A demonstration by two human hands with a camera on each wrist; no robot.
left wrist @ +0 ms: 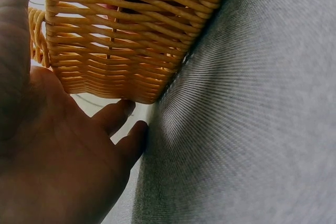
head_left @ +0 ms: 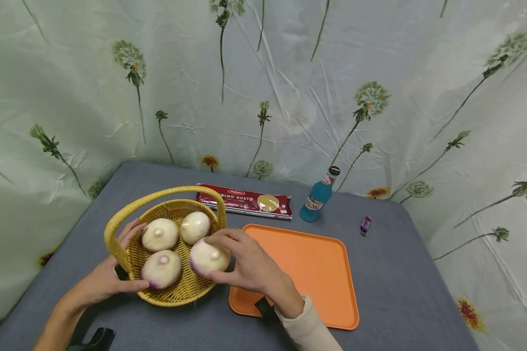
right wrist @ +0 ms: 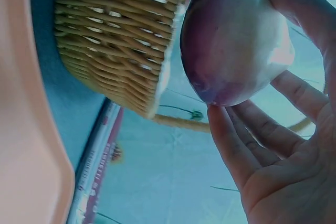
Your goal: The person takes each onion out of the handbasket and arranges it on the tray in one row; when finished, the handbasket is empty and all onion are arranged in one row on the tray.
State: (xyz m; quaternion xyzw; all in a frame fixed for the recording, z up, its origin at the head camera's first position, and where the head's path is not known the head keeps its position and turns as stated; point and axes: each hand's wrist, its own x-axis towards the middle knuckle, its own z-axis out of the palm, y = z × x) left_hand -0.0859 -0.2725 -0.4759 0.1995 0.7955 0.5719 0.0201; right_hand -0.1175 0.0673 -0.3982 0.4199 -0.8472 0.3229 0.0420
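Observation:
A yellow wicker basket (head_left: 186,293) with an arched handle stands on the left of the table. My left hand (head_left: 101,280) holds its left side, thumb over the front rim and fingers farther back; in the left wrist view the basket's woven wall (left wrist: 121,40) rises beside the palm. Inside lie three white-and-purple turnips: one at the back left (head_left: 160,235), one at the back right (head_left: 195,227) and one in front (head_left: 161,269). Over the right rim, my right hand (head_left: 254,261) grips another turnip (head_left: 208,257) between thumb and fingers; the right wrist view shows its purple side (right wrist: 210,45).
Right of the basket lies an orange tray (head_left: 312,273), partly under my right forearm. Behind them are a red pasta packet (head_left: 246,201) and an upright blue bottle (head_left: 317,199). A small purple wrapped candy (head_left: 366,225) lies farther right. A floral curtain (head_left: 290,97) hangs behind the table.

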